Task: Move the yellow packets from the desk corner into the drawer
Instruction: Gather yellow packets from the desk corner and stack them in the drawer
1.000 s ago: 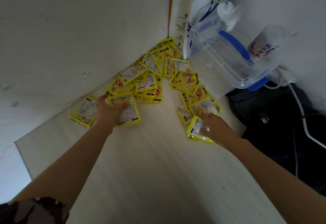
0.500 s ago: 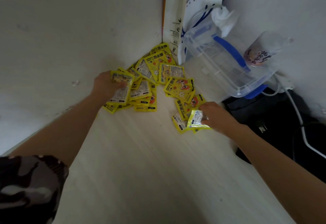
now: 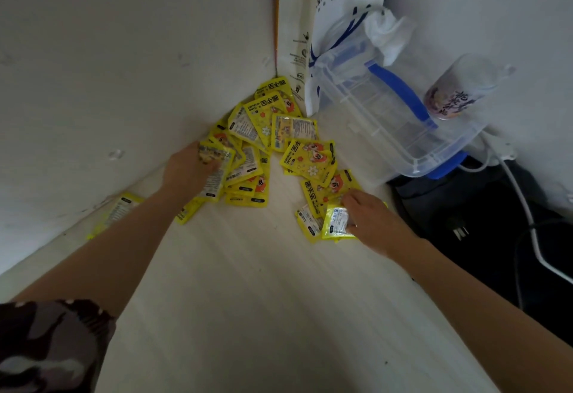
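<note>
My left hand (image 3: 189, 169) has reached into the heap of yellow packets (image 3: 269, 132) piled in the tabletop (image 3: 248, 284) corner, and its fingers are clamped on one packet (image 3: 214, 172) that tilts up off the others, printed side showing. My right hand (image 3: 369, 219) sits at the near right edge of the heap; its fingers are curled round another packet (image 3: 335, 222), pinching it by its right side so that its white label faces me. Just left of that one, a further packet lies flat, touching it.

The packets are small, flat, glossy sachets, bright yellow, some showing a red cartoon face, flowers and the words HAND WARMER, others a pale panel of fine print. They overlap loosely, fanning out from the corner where the two walls meet. One stray packet (image 3: 117, 213) lies apart along the left wall, beside my left forearm.
</note>
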Demonstrator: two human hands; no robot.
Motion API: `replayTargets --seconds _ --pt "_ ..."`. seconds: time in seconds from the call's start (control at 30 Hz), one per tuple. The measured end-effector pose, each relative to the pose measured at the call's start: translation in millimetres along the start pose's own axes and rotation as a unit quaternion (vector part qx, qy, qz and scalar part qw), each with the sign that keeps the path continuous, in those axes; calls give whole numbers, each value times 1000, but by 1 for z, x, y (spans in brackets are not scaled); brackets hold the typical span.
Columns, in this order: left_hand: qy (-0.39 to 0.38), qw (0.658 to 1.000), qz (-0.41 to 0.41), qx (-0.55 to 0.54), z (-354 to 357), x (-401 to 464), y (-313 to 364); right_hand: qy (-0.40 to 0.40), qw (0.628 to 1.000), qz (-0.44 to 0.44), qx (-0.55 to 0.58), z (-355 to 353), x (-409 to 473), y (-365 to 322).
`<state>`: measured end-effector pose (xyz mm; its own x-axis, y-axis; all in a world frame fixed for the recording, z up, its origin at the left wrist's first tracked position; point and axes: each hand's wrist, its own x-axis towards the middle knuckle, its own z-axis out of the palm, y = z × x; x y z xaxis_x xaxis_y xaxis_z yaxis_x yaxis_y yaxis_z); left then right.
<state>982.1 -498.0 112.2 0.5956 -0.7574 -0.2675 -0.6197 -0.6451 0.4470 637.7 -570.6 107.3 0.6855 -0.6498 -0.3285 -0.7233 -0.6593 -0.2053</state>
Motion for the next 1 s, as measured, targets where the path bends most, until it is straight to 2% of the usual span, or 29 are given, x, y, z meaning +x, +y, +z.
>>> replayTargets --seconds 0.13,0.27,0.43,0.6,0.7,0.8,1.0 --pt "4 1000 8 15 2 -3 0 -20 999 -17 -28 -2 -6 -4" --pt "-50 998 1 28 3 4 -1 -30 999 -16 -39 -1 -12 -7" --pt "-61 994 25 84 6 10 -6 -24 999 -14 -27 1 -15 -6" --pt "-36 998 33 34 -1 -9 0 -27 999 18 -16 0 -19 -7" --pt "-10 1000 25 -2 -4 -23 0 -37 998 37 33 -6 -27 -9" --pt "14 999 22 -36 -8 -41 1 -46 989 62 128 -7 -40 -9" --pt "24 994 -1 -103 -10 -85 1 -24 952 136 275 3 -70 -12"
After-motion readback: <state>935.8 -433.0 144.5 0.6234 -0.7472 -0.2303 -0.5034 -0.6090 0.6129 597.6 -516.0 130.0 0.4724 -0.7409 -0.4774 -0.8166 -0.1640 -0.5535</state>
